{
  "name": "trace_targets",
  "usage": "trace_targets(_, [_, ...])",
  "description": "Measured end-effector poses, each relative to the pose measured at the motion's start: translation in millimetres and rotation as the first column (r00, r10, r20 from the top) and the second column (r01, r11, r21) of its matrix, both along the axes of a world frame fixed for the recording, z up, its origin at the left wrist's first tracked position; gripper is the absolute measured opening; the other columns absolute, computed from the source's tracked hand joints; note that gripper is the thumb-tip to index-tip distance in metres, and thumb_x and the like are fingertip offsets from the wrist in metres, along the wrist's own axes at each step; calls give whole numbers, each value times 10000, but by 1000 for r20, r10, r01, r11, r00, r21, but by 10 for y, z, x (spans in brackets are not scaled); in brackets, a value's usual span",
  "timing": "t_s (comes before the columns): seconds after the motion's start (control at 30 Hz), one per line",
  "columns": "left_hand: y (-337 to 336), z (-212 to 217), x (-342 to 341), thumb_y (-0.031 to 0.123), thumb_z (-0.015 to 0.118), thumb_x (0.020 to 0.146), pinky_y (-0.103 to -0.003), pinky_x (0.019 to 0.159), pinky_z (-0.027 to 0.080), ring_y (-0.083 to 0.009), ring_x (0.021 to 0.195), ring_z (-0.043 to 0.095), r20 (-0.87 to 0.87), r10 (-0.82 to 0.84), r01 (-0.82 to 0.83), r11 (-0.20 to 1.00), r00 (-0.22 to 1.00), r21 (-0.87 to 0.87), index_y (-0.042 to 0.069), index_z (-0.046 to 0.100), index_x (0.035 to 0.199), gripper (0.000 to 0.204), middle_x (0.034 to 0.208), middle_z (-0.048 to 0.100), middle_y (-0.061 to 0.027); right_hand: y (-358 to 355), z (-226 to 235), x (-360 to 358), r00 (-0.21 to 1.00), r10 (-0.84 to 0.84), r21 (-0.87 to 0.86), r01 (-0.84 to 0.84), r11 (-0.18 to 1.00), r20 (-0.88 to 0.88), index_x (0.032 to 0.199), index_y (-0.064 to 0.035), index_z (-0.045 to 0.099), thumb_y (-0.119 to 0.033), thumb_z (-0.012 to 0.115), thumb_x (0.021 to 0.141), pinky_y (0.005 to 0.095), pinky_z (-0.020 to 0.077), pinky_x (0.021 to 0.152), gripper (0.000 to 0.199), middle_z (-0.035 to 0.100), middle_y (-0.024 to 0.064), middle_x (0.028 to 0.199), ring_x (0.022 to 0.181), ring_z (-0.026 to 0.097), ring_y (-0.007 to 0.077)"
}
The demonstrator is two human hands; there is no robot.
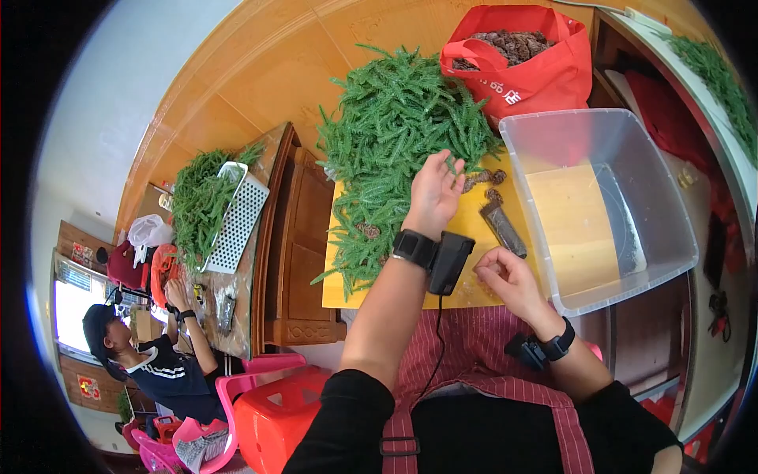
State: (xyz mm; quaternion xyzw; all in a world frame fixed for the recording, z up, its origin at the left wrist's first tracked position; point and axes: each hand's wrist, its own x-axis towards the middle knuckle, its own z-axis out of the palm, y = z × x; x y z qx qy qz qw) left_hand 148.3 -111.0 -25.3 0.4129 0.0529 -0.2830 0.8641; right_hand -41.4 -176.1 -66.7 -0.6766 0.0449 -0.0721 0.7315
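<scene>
A large heap of green artificial pine sprigs (395, 118) covers the left and back of the yellow tabletop (359, 299). My left hand (438, 193) reaches to the heap's right edge, its fingers stretched and apart, a sprig tip by the fingertips. Closer to me, my right hand (512, 284) hovers over the table's front edge with thumb and fingers pinched together; whatever may be between them is too small to make out. Beyond it lies a dark, narrow bundle (503, 229) in what looks like clear wrapping. Several small brown pine cones (493, 196) sit near its far end.
A clear plastic bin (616, 126) stands to the right. Behind it is a red bag (545, 83) filled with pine cones (513, 47). At left, another person (170, 355) works at a table with more sprigs (197, 205) and a white perforated basket (241, 225). A red stool (272, 419) is nearby.
</scene>
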Motion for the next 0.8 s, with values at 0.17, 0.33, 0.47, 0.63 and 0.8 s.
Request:
trace_targets(0.17, [124, 398, -189, 240, 538, 842, -313, 813, 393, -191, 999, 472, 139, -31, 14, 993, 990, 121, 69, 492, 1093, 308, 1052, 482, -54, -5, 1, -6, 1000, 17, 26, -17, 1000, -10, 884, -30, 517, -73, 542, 851, 169, 383, 556, 60, 519, -25, 714, 618, 471, 34])
trace_targets(0.33, [150, 591, -93, 283, 611, 787, -338, 766, 423, -164, 878, 471, 733, -222, -355, 762, 643, 542, 34, 462, 1111, 434, 1004, 451, -102, -15, 19, -10, 999, 31, 15, -31, 999, -23, 880, -32, 524, -80, 545, 851, 167, 380, 557, 60, 518, -28, 711, 620, 470, 31])
trace_targets(0.47, [73, 471, 301, 253, 608, 785, -310, 683, 470, -217, 784, 563, 848, -408, -594, 607, 338, 529, -46, 512, 1045, 407, 1168, 387, -190, -2, 25, 5, 999, 14, 49, -11, 999, -51, 842, -18, 537, -79, 563, 835, 182, 391, 594, 66, 521, -34, 707, 646, 467, 26])
trace_targets(0.63, [-125, 539, 447, 274, 512, 863, -242, 577, 420, -117, 665, 573, 565, -425, -164, 679, 707, 716, -46, 506, 1126, 414, 1246, 390, -134, -8, -44, -5, 998, 58, -5, -58, 998, -38, 870, -38, 529, -79, 552, 847, 166, 384, 564, 53, 526, -33, 715, 630, 475, 29])
trace_targets(0.8, [2, 585, 325, 214, 537, 848, -245, 623, 468, -147, 586, 576, 604, -273, -187, 788, 749, 587, -89, 559, 1021, 350, 1131, 508, -153, -8, -37, -13, 1000, 22, 97, -20, 995, -18, 881, -36, 525, -78, 557, 845, 170, 389, 568, 64, 532, -29, 723, 636, 483, 34])
